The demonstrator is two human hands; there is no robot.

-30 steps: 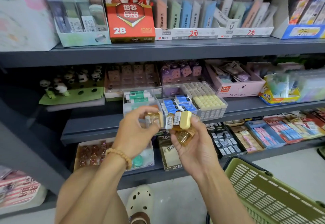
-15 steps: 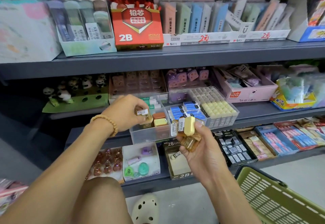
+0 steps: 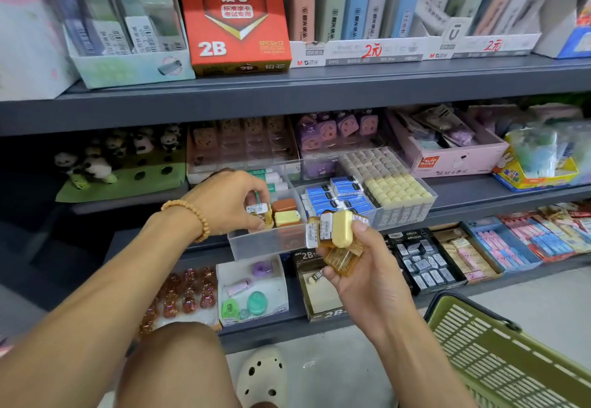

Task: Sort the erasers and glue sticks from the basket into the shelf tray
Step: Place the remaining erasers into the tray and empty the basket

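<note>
Left hand (image 3: 228, 201) fingers pinch one eraser (image 3: 259, 212) over the shelf tray (image 3: 265, 243) – apparently to place it – while right hand (image 3: 358, 267) fingers clamp spare erasers (image 3: 339, 235).

left hand (image 3: 228, 203): its fingertips hide most of the small amber eraser (image 3: 260, 215) it pinches over the clear tray (image 3: 265, 243).
right hand (image 3: 367, 267): its grip covers the lower sides of the eraser bundle (image 3: 337, 238); their count cannot be told.
glue sticks (image 3: 271, 180): partly hidden behind the left hand.
green basket (image 3: 499, 353): cut off by the right and bottom edges.
upper shelf's left corner: boxes blurred, print unreadable.
price labels on the erasers: too small to read.
</note>
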